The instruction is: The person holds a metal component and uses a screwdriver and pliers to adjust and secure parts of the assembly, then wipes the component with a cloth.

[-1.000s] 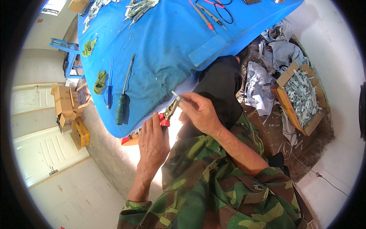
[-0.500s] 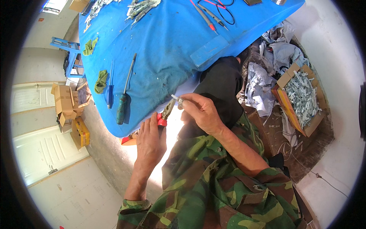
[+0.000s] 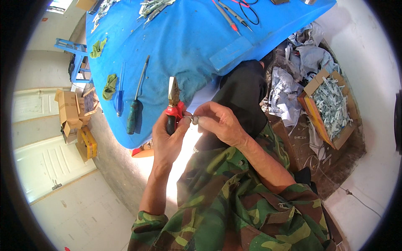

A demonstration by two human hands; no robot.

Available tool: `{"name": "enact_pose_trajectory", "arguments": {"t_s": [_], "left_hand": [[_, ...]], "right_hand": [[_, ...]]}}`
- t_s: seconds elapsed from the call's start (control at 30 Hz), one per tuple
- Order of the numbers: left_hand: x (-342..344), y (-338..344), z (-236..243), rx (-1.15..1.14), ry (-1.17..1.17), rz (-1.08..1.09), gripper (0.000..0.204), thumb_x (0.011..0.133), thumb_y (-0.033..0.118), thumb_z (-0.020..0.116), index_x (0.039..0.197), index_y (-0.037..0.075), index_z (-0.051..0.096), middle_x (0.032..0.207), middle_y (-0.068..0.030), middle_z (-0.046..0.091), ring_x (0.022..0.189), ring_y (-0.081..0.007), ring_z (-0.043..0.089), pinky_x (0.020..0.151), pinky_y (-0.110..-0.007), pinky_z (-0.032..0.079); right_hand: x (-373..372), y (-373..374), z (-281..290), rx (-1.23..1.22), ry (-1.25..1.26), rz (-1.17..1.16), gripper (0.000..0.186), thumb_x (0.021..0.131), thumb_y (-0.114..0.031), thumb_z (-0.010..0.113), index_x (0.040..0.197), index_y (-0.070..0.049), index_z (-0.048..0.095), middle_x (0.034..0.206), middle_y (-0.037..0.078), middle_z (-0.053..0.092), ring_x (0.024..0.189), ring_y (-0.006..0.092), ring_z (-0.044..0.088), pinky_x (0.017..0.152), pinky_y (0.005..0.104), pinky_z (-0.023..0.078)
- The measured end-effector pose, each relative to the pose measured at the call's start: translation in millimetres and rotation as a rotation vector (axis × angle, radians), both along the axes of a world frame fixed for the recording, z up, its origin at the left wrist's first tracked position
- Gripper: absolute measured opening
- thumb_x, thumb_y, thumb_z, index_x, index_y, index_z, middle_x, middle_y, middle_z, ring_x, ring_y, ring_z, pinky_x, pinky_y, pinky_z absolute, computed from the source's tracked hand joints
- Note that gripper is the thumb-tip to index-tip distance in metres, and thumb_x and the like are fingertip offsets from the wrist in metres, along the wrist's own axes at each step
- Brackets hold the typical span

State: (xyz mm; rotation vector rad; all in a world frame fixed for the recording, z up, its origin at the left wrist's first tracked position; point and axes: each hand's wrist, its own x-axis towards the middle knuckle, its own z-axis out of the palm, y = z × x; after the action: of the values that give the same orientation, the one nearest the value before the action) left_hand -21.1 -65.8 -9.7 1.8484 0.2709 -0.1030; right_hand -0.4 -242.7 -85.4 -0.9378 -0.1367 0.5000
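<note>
In my left hand (image 3: 166,141) is a pair of pliers (image 3: 173,96) with red and black handles, its jaws pointing away from me, up over the table's near edge. The thumb and fingertips of that hand also meet a small pale metallic piece (image 3: 195,120). My right hand (image 3: 222,127) pinches the same piece from the other side, close to the pliers' handles. Fingers cover most of the piece, so its kind is hidden. Both hands are above my lap.
On the blue-covered table (image 3: 180,46) lie a green-handled screwdriver (image 3: 133,116), a blue-handled screwdriver (image 3: 119,102), green gloves or rags (image 3: 109,87), test probes (image 3: 229,20) and a pile of metallic strips (image 3: 153,9). A cardboard box (image 3: 349,136) of similar pieces stands right.
The pliers have swung upright and moved away from the small piece, their jaws now pointing up. My left thumb and fingers have come over to the piece in my right hand.
</note>
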Motion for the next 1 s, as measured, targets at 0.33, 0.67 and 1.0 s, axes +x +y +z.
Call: {"name": "enact_pose_trajectory", "arguments": {"t_s": [0.33,0.67,1.0], "left_hand": [[-2,-5,-7,0.192,-0.111,0.018,0.02,0.096,0.004,0.073,0.115,0.0,0.068,0.095,0.0016,0.068,0.074,-0.0036,0.052,0.063,-0.02,0.042],[-9,-16,-4,0.195,-0.109,0.079,0.017,0.095,0.003,0.072,0.112,-0.001,0.068,0.089,0.0002,0.067,0.078,-0.0047,0.055,0.07,-0.021,0.046],[-4,-11,-17,-0.025,0.005,0.129,0.023,0.096,0.008,0.072,0.116,-0.001,0.066,0.092,-0.0018,0.067,0.076,-0.0069,0.058,0.065,-0.023,0.046]], "right_hand": [[-3,5,7,-0.061,0.008,-0.102,0.015,0.098,-0.005,0.068,0.111,0.002,0.066,0.094,0.003,0.068,0.08,0.0081,0.066,0.07,0.0257,0.055],[-11,13,3,-0.226,-0.16,-0.269,0.011,0.098,-0.004,0.067,0.108,0.001,0.068,0.087,-0.001,0.065,0.074,0.0027,0.056,0.065,0.0231,0.048],[-11,13,-4,-0.325,-0.323,-0.295,0.011,0.096,-0.004,0.067,0.105,0.001,0.064,0.089,0.005,0.065,0.077,0.0092,0.06,0.069,0.0289,0.051]]}}
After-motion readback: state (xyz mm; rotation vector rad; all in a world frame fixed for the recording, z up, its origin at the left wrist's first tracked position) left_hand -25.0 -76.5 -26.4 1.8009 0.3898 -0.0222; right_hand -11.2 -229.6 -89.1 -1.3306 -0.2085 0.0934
